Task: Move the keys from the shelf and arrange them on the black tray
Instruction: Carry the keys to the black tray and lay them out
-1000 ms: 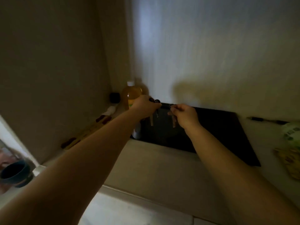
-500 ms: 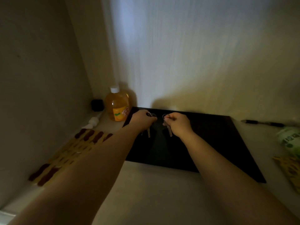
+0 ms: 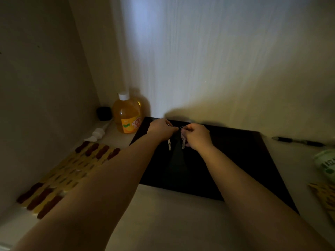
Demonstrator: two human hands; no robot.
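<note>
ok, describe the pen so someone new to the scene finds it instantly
Start at the black tray against the back wall. Look just past its far right corner: the pen lies flat on the pale surface, parallel to the wall. It is the only thin dark stick there; the green packet nearer the camera is bulky.

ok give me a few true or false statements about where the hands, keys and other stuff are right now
1. Both hands are over the black tray. True.
2. The left hand is empty. False: a key hangs from it.
3. The right hand holds keys. True.
4. The orange bottle stands on the tray. False: it stands left of it, off the tray.
5. A pen lies right of the tray by the wall. True.
6. The bottle's cap is off. False: a white cap is on.
</note>
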